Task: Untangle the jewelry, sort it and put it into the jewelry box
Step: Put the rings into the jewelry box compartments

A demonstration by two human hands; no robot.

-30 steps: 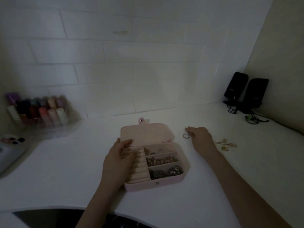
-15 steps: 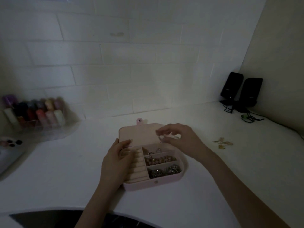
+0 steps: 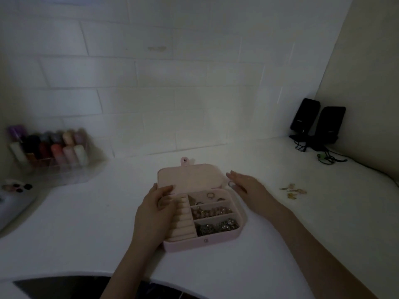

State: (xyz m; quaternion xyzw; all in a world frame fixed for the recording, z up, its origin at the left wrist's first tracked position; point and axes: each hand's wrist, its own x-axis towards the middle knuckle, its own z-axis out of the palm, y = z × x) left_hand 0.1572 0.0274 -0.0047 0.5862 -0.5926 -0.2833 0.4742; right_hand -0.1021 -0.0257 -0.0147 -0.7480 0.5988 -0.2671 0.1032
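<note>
A pink jewelry box (image 3: 218,241) lies with its lid back on the white counter, the lid (image 3: 190,175) flat behind it. Its right side has three compartments: rings (image 3: 210,195) at the back, pinkish chains (image 3: 212,212) in the middle, dark sparkly pieces (image 3: 218,227) at the front. My left hand (image 3: 154,212) rests on the box's left side, over the ring-roll slots and the lid's near edge. My right hand (image 3: 245,186) hovers just right of the box, fingers spread, holding nothing. A few small gold pieces (image 3: 293,190) lie on the counter further right.
A clear organizer of nail polish bottles (image 3: 49,149) stands at the back left. A white device (image 3: 15,197) sits at the left edge. Two black speakers (image 3: 317,123) with cables stand in the back right corner. A dark opening (image 3: 64,287) runs along the counter's front edge.
My right hand carried a ring from the counter to the box, let it go in the back compartment, and has drawn back to the right. My left hand stayed put.
</note>
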